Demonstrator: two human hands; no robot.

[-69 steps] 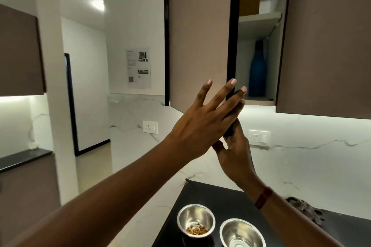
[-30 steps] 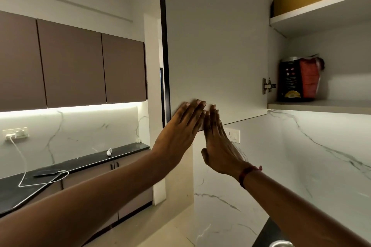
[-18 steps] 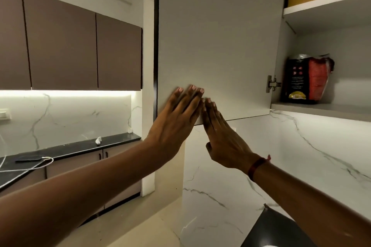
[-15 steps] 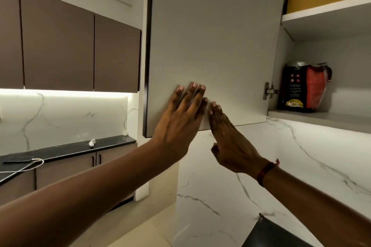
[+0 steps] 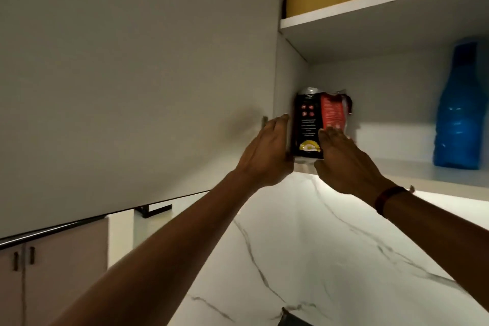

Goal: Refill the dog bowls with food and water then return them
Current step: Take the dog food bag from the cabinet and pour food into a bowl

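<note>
– Food bag (image 5: 311, 124), where is it?
– Upright on the cupboard shelf (image 5: 397, 171), between two raised hands.
– Gripped?
– No. Left hand (image 5: 267, 151) and right hand (image 5: 344, 159) flank it, apart, fingers straight; contact unclear. A blue bottle (image 5: 460, 114) stands right of them.

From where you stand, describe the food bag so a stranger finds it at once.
Look inside the open cabinet, on its lower shelf. The food bag stands at the left end; it is black and red, unlike the blue bottle further right.
</note>
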